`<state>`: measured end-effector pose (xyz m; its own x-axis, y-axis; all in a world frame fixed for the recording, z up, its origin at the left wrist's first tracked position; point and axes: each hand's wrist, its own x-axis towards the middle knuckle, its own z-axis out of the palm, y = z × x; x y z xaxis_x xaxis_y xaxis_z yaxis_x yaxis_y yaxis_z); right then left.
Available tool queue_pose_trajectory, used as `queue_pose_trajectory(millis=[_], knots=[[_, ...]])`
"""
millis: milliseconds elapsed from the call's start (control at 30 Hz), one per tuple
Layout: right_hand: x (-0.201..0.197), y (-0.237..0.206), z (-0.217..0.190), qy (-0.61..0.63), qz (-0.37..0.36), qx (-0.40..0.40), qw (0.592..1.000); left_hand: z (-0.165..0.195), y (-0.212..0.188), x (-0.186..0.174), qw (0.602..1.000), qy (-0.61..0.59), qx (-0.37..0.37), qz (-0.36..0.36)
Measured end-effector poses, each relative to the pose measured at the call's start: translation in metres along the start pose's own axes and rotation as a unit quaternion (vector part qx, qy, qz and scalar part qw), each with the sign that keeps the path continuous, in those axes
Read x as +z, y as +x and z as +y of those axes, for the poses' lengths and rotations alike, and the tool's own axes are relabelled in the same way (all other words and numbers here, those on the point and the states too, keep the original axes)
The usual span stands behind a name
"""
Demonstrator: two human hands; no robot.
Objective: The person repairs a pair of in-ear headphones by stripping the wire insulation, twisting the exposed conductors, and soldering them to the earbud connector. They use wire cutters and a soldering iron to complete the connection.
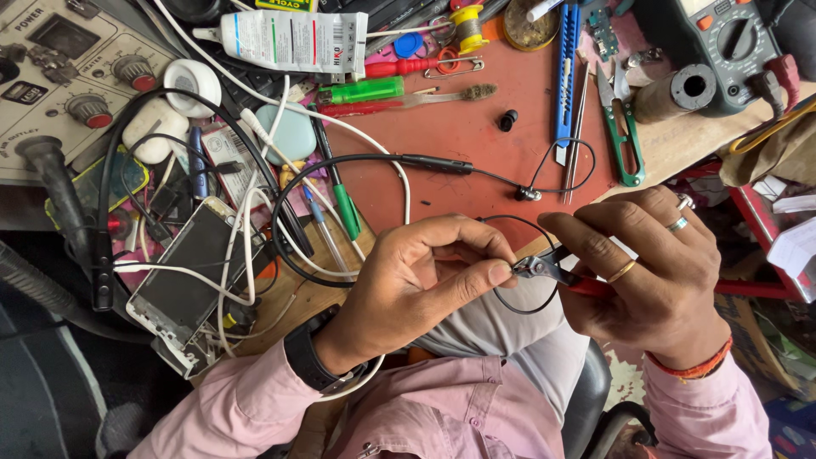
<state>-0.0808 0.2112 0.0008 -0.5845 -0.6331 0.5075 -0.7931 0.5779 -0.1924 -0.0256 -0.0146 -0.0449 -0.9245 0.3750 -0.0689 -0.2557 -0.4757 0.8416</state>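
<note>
Pink shirt sleeves (255, 408) fill the bottom of the frame, and both hands are raised just above them at centre. A thin black earphone wire (510, 223) is pinched between the thumb and forefinger of the left hand (416, 276), the other fingers curled in; the wire seems to be held taut there so that the tool can meet it at one spot. Small red-handled pliers (544, 269) are gripped in the closed right hand (654, 263), their tips set on the wire right beside the left thumb. From the pinch the wire is looped below the hands and led up to an earbud (527, 194) lying on the red mat (476, 127) at upper centre. A dismantled phone (183, 272) lies at left.
</note>
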Motion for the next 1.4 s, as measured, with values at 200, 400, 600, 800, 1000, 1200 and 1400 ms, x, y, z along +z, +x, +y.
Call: queue_pose_trajectory(millis=[200, 400, 600, 800, 1000, 1200, 1400], knots=[[-0.001, 0.001, -0.001, 0.006, -0.005, 0.001, 1.0, 0.0, 0.0, -0.001, 1.0, 0.004, 0.002, -0.003], [-0.003, 0.002, 0.0, 0.014, -0.014, 0.001, 1.0, -0.001, 0.001, -0.001, 1.0, 0.006, 0.003, -0.003], [-0.003, 0.004, -0.001, 0.01, -0.018, 0.005, 1.0, -0.002, 0.001, -0.001, 1.0, 0.007, 0.005, -0.002], [-0.005, 0.004, -0.001, 0.02, -0.028, 0.012, 0.999, -0.002, 0.002, 0.0, 1.0, 0.01, 0.007, -0.001], [-0.004, 0.001, 0.0, 0.013, -0.026, 0.016, 0.999, -0.003, 0.002, 0.0, 1.0, 0.009, 0.003, 0.002], [-0.007, 0.005, 0.003, 0.016, -0.036, 0.075, 0.996, -0.003, 0.003, -0.002, 0.999, -0.009, 0.022, 0.032], [-0.007, 0.02, 0.02, -0.056, -0.061, 0.132, 0.988, -0.005, 0.006, -0.001, 0.995, 0.005, 0.056, 0.079]])
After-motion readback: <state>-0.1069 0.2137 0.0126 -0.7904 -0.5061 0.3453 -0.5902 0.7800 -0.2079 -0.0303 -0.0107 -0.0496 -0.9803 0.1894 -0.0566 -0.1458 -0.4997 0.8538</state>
